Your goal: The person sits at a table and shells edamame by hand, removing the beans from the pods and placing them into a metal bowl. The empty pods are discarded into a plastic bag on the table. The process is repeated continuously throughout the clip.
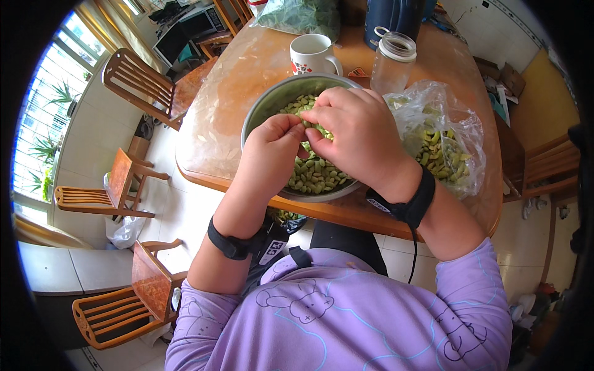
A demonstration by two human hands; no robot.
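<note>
Over a steel bowl (254,111) my two hands meet, fingertips pinched together. My left hand (274,146) and my right hand (355,127) appear to share one small green bean, mostly hidden by the fingers. Shelled green beans (320,174) cover the bottom of the bowl; my hands and wrists block part of them from view. To the right of the bowl, a clear plastic bag (459,125) lies open around green and yellowish bean pods (441,155). Each wrist wears a black strap.
On the wooden table (218,102), a white mug (308,53), a clear jar (394,62) and a dark blue flask (394,18) stand beyond the bowl. A bag of greens (297,18) lies behind them. Below the table edge sits a bag with green scraps (285,215). Wooden chairs (139,83) stand left.
</note>
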